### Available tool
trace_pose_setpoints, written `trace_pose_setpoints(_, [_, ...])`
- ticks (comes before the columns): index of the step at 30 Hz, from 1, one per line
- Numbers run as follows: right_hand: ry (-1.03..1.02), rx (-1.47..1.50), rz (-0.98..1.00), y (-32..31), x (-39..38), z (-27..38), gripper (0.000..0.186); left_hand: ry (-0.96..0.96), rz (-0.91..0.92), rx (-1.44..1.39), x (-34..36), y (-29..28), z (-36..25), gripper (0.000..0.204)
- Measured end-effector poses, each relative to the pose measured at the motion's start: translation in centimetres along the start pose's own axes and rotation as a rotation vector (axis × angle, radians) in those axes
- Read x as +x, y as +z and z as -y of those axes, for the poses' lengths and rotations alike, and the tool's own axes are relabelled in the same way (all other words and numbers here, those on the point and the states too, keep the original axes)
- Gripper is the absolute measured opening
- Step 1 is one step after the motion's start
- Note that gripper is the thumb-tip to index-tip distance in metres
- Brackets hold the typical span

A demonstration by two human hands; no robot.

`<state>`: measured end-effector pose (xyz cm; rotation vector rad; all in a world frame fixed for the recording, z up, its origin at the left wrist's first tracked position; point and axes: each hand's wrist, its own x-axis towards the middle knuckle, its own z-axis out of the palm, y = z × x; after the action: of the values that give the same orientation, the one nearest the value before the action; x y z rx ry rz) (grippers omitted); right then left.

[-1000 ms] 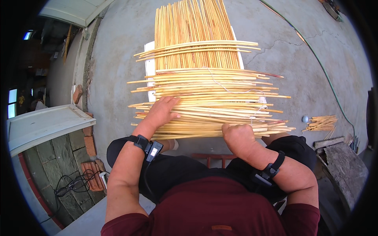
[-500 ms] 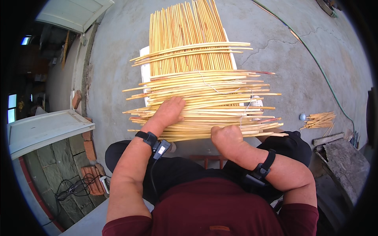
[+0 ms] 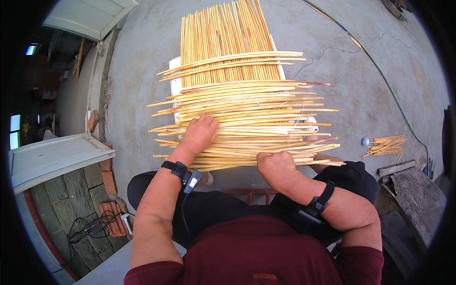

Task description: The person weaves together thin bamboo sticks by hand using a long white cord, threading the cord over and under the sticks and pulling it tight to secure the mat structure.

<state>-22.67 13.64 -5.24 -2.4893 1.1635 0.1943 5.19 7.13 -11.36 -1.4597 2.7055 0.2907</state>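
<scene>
A row of thin, peeled wooden sticks (image 3: 247, 127) lies crosswise in front of me, over a layer of lengthwise sticks (image 3: 228, 35). On the near left part of the crosswise sticks rests my left hand (image 3: 200, 134), palm down with its fingers laid over them. My right hand (image 3: 276, 166) is a closed fist at the near edge of the row; its fingers curl out of sight, hiding what they grip. A thin white string (image 3: 297, 122) loops over the sticks and runs down toward that fist.
A white board (image 3: 175, 85) shows beneath the sticks. On the concrete floor at right lie a bundle of short sticks (image 3: 385, 145), a small blue-white ball (image 3: 365, 141) and a green hose (image 3: 387, 83). A pale door panel (image 3: 61, 159) and black cable (image 3: 92, 227) are at left.
My left hand has shifted slightly left and toward the far side over the sticks. The near sticks have moved slightly, and the right fist stays almost in place.
</scene>
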Motion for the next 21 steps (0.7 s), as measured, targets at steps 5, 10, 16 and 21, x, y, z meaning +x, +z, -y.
trace_pose_setpoints(5, [0.003,0.013,0.024,0.1,0.0,-0.4,0.011,0.017,0.054,0.197,0.4,1.3,-1.3,0.018])
trace_pose_setpoints(10, [0.007,0.02,0.016,0.3,0.0,-0.5,0.012,-0.169,0.096,0.065,0.8,0.2,-0.4,0.022])
trace_pose_setpoints(16, [0.011,0.043,0.021,0.3,0.0,-0.6,0.011,-0.201,0.058,-0.152,-0.3,-7.1,4.1,0.019])
trace_pose_setpoints(21, [0.045,0.045,0.068,-0.3,0.4,-0.4,0.012,-0.309,-0.082,-0.08,2.1,-11.3,11.1,0.022])
